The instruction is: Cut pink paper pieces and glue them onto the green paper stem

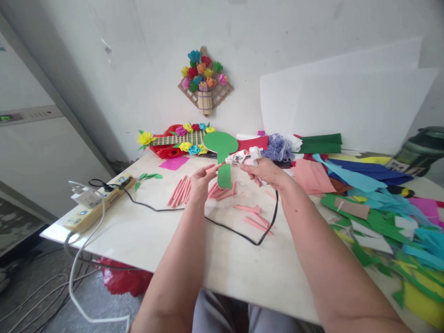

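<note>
My right hand (264, 172) is closed around a white hot glue gun (244, 156), with its nozzle pointing left. A black cord (241, 233) runs from it over the table. Close to the nozzle, my left hand (200, 181) pinches what looks like a pink paper roll (211, 168), mostly hidden by the fingers. Between the hands is a green cut-out (220, 142) with a round top and a narrow stem. Several pink rolls (178, 192) lie beneath and beside my left hand, and more loose pink pieces (257, 218) lie nearer to me.
A power strip (99, 203) with plugs sits at the table's left edge. Small green leaves (148, 176) lie near it. A flower-trimmed guitar shape (179, 138) rests along the wall. Coloured paper scraps (385, 218) cover the right side, with a dark bottle (425, 151) behind.
</note>
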A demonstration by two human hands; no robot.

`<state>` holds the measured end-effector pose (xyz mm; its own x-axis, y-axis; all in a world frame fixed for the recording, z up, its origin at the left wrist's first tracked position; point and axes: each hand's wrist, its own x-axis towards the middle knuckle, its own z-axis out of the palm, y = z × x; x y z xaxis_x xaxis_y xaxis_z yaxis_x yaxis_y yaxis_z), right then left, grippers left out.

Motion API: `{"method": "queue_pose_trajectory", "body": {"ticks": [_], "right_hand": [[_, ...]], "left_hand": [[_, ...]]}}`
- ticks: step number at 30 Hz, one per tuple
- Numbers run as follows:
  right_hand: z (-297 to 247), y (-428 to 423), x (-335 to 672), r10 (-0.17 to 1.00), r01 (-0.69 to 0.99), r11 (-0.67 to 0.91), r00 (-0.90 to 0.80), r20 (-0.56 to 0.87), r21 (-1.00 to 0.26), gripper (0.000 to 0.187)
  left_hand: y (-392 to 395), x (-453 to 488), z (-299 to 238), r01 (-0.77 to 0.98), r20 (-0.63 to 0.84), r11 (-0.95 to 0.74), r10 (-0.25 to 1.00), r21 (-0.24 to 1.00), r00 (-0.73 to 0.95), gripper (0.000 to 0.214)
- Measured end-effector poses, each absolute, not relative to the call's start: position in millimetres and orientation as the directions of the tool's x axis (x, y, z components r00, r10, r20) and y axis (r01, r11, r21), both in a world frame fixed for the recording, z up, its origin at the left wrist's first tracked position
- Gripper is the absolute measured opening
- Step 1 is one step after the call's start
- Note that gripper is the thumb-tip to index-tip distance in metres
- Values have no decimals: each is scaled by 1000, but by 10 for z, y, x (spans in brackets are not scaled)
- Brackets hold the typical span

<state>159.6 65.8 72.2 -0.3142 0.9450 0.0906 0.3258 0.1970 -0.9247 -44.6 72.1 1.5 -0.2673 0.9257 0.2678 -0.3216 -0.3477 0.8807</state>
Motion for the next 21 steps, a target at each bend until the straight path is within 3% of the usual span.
{"method": "queue_pose_trajectory", "body": {"ticks": [21], "right_hand": [[796,589,1570,953,319,171,-292,75,-932,44]], "left_hand": [[737,-465,-2,-321,274,-359,920,877,-280,36]]}}
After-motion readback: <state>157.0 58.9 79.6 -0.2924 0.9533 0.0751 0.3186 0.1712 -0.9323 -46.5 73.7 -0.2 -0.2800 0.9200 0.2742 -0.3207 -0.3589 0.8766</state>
